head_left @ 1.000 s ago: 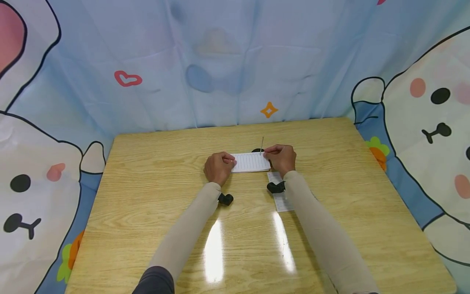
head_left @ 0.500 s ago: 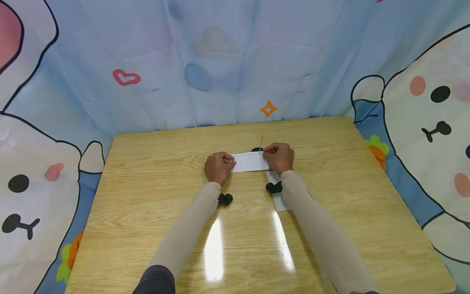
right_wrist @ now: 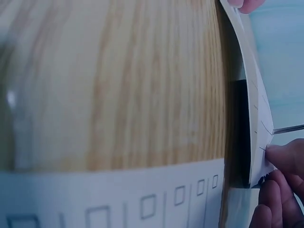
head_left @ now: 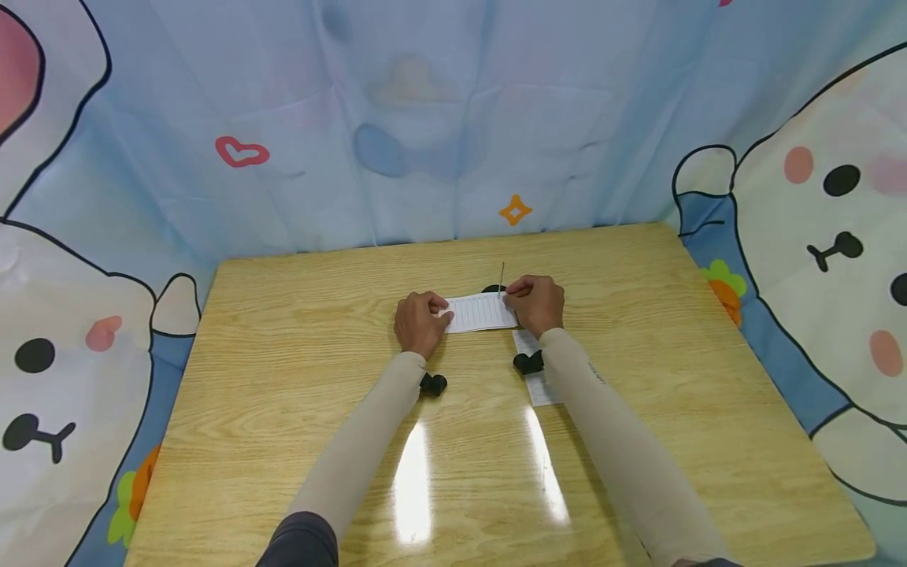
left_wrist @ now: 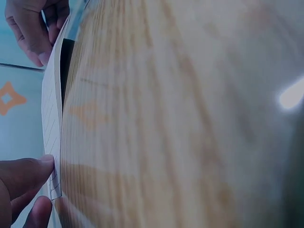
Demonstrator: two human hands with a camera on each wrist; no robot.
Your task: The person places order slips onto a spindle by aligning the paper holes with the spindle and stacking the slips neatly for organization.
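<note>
White ruled paper slips (head_left: 482,313) are held level above the table between both hands, longer side across. My left hand (head_left: 421,324) is at their left end, with a digit on the ruled face in the left wrist view; its thumb and finger look slightly parted. At the right end my right hand (head_left: 540,305) pinches the slips, thumb (right_wrist: 285,154) on the ruled face. Beside that thumb a thin metal spike (head_left: 501,276) rises at the slips. Behind them shows a black base (head_left: 494,289), mostly hidden; the right wrist view shows its dark side under the slips.
Another printed white slip (head_left: 542,387) lies flat on the wooden table (head_left: 298,370), partly under the right forearm. Black wrist cameras (head_left: 434,384) sit on both wrists. A patterned blue curtain (head_left: 319,94) hangs past the table's far edge.
Both hands keep their places at the slips. The left finger and thumb look a little further apart than before. The right hand's posture is nearly the same.
</note>
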